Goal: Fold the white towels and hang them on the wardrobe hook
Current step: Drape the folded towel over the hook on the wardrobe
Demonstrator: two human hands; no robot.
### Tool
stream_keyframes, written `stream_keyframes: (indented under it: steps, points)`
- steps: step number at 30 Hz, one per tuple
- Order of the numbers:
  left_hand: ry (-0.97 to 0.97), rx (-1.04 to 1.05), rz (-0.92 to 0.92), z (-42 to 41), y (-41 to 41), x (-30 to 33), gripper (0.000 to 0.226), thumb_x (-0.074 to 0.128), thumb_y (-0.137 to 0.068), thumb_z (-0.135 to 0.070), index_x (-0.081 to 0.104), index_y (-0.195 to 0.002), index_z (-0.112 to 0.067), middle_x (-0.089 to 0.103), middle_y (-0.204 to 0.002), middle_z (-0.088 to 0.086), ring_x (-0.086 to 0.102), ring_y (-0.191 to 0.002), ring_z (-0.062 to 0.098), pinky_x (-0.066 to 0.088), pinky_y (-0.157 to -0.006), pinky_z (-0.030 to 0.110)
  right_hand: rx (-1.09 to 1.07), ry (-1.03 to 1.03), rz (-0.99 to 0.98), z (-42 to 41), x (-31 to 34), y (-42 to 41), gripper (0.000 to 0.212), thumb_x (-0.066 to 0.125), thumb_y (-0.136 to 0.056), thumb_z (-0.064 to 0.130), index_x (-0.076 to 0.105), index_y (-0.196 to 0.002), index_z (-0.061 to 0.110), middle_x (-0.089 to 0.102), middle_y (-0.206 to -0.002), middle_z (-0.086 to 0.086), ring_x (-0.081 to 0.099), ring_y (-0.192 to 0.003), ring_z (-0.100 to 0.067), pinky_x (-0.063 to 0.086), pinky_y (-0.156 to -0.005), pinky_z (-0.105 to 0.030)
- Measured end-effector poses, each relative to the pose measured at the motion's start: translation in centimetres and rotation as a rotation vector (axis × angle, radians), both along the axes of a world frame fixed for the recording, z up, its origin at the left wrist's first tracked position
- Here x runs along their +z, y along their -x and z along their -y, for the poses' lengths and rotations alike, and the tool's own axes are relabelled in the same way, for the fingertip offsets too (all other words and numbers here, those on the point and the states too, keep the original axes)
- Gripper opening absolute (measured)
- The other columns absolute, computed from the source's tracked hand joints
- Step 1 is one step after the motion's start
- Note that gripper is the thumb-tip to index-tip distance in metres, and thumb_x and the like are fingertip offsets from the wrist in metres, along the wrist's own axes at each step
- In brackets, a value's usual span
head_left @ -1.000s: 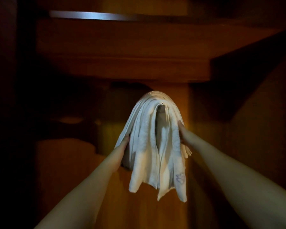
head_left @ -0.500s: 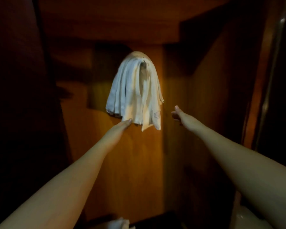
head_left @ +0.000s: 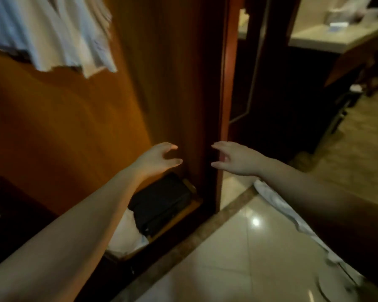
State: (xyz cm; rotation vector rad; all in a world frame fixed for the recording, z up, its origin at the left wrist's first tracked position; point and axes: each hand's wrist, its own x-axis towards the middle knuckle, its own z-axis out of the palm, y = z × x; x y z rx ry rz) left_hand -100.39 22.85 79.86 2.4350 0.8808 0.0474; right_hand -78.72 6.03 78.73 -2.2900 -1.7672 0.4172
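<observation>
The folded white towels (head_left: 52, 33) hang inside the wooden wardrobe at the top left; only their lower ends show and the hook is out of frame. My left hand (head_left: 157, 160) hovers well below them, in front of the wardrobe's side panel, fingers loosely spread and holding nothing. My right hand (head_left: 234, 159) is level with it on the right, beside the panel's front edge, also relaxed and empty. The two hands face each other with a gap between them.
A black box (head_left: 162, 201) and white cloth (head_left: 127, 234) lie on the wardrobe floor. The wardrobe's side panel (head_left: 183, 83) stands between the hands. Glossy floor tiles (head_left: 238, 247) are at the lower right, a white cloth (head_left: 277, 205) under my right arm, a counter (head_left: 327, 38) far right.
Both hands let go of the hanging towels and dropped away from them. My view swung down and right, so the towels now sit at the top left.
</observation>
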Motion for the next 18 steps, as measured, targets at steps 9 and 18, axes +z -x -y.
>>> stream_keyframes:
  steps: [9,18]
  points:
    - [0.1,-0.231,-0.205,9.3,-18.1,-10.5,0.064,0.06,-0.094,-0.05,0.042,-0.149,-0.024,0.036,-0.156,-0.004,0.037,-0.141,0.017,0.036,-0.113,0.038,-0.225,0.2,-0.073,14.4,-13.7,-12.6,0.072,0.053,-0.096,0.056,0.038,-0.152,0.015,0.037,-0.159,-0.007,0.031,-0.147,-0.023,0.024,-0.12,-0.036]
    - [0.219,-0.327,-0.309,17.5,-32.7,-18.2,0.06,0.065,-0.093,-0.041,0.047,-0.147,-0.021,0.039,-0.155,0.001,0.041,-0.138,0.018,0.034,-0.104,0.028,-0.466,0.376,-0.294,25.5,-22.0,-22.2,0.072,0.051,-0.097,0.057,0.032,-0.156,0.02,0.031,-0.162,0.0,0.031,-0.147,-0.021,0.028,-0.117,-0.036]
